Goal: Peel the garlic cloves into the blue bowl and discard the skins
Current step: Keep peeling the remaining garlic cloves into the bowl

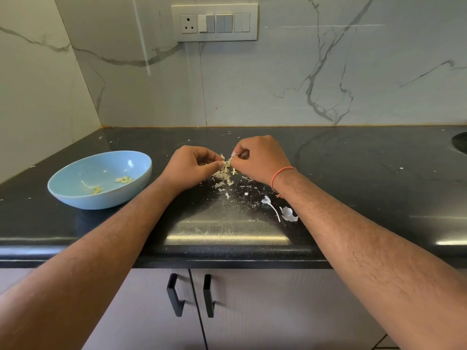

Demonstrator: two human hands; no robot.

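I can't make out the clove (228, 161) between my fingers (219, 163), dark round object (460, 143) cut by right edge, bowl bits (123, 179) too small

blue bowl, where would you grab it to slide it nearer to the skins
Grip the blue bowl by its right rim, coming from the right, where the left hand is nearest. The bowl is shallow and wide with a thin open rim, so a thumb inside and fingers outside should pinch it well, clear of the peeled cloves.
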